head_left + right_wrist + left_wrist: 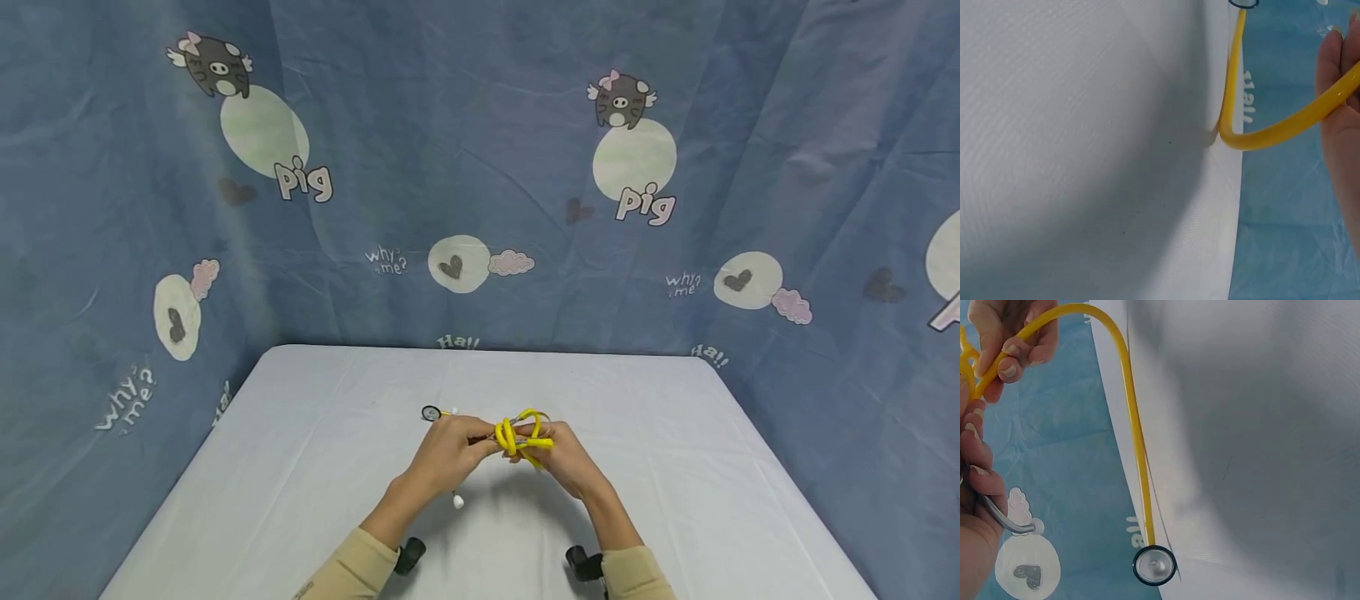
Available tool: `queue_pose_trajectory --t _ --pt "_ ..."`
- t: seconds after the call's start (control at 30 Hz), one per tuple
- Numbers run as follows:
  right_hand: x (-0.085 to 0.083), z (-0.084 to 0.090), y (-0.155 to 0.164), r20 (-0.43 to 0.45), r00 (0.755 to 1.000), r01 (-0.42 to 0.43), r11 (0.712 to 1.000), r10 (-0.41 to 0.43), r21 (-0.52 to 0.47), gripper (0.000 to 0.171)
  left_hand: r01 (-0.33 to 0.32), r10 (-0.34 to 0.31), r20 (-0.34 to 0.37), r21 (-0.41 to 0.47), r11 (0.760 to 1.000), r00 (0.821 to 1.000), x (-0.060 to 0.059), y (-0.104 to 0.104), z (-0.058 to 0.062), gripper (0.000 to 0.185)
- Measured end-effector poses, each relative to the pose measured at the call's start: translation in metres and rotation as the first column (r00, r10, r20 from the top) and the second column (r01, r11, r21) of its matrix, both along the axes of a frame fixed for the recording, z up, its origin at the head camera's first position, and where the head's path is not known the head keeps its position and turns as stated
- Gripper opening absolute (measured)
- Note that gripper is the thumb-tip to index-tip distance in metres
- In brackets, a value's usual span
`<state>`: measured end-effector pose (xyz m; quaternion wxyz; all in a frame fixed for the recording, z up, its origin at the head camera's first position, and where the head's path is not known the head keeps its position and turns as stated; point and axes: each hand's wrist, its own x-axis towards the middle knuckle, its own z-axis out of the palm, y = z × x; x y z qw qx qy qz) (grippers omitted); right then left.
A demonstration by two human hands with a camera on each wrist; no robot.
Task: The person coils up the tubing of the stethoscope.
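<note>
A yellow stethoscope (506, 436) is held up between both hands over the table, its tubing wound in loops. My left hand (444, 454) grips its metal ear tubes; in the left wrist view a bent metal ear tube (1007, 520) sticks out past the fingers. My right hand (572, 462) pinches the yellow tubing (1038, 324) by the loops. From there the tubing arcs away to the round chest piece (1154, 565), which has a dark rim. One white ear tip (458, 502) shows below my left hand. Fingers partly hide the loops.
The white-covered table (337, 467) lies beneath the hands. A blue curtain (480, 167) with pig prints hangs behind it and along the sides. Dark devices (409, 556) are worn at both wrists, near the beige sleeves (352, 567).
</note>
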<state>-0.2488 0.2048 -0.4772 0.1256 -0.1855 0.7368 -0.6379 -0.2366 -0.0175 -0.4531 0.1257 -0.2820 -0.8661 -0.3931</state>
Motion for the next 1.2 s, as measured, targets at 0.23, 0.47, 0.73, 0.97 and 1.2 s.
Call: queue_pose_trajectory --t 0.23,0.47,0.73,0.97,1.2 --pt "0.005 -0.002 0.006 0.017 1.0 0.022 1.0 -0.022 -0.008 0.032 -0.037 0.037 0.01 0.032 0.999 0.999 -0.004 0.0 0.0 0.009" --pt "0.01 0.003 0.008 -0.01 1.0 0.0 1.0 0.0 -0.01 0.032 -0.06 0.06 0.016 0.032 0.998 0.998 -0.006 0.0 0.0 0.012" --pt "0.014 0.009 0.01 -0.017 1.0 0.0 0.999 0.0 0.032 0.034 -0.079 0.079 0.004 0.045 0.996 0.997 -0.009 0.003 -0.003 0.014" --pt "0.018 0.01 0.012 -0.025 0.999 -0.028 0.995 0.03 0.091 0.035 -0.141 0.139 0.074 0.025 0.99 0.988 -0.012 0.003 -0.007 0.013" --pt "0.023 0.018 0.014 -0.022 0.999 -0.04 0.987 0.044 0.157 0.032 -0.192 0.193 0.056 -0.012 0.981 0.98 -0.015 0.001 -0.007 0.016"
